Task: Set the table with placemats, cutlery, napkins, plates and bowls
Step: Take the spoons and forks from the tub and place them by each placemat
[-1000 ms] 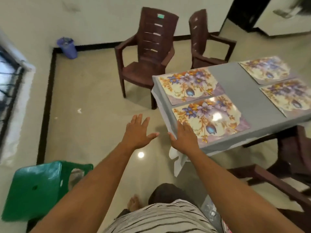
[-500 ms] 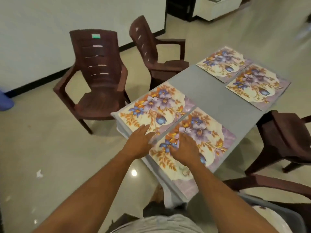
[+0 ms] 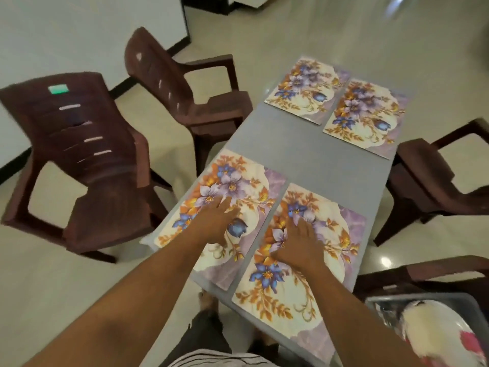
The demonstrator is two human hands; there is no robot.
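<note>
We see our left hand (image 3: 214, 223) lying flat on the near left placemat (image 3: 232, 181), with the fingers straight, close together and pressed down on the flower picture. Our right hand (image 3: 299, 245) lies flat on the near right placemat (image 3: 304, 287), its fingers straight too and a little spread, holding nothing. The two near mats sit side by side on the gray table (image 3: 304, 149), almost touching along the strip between our two hands. Past our fingertips comes a bare stretch of gray table, and beyond that, at the far end, lie the far left placemat (image 3: 304, 91) and the far right placemat (image 3: 366, 117), side by side and just touching or nearly so. All four mats show purple and blue flowers with orange leaves. Out to the left of our left fingers stands a brown chair (image 3: 76, 160) with a green sticker on its back, and a second brown chair (image 3: 185, 88) stands farther along that side. To the right of our right fingers, across the table edge, is another brown chair (image 3: 428, 176). Down behind our right wrist sits a gray tub (image 3: 418, 298) with something white and pink in it, maybe a plate, but it is too blurry to tell.
</note>
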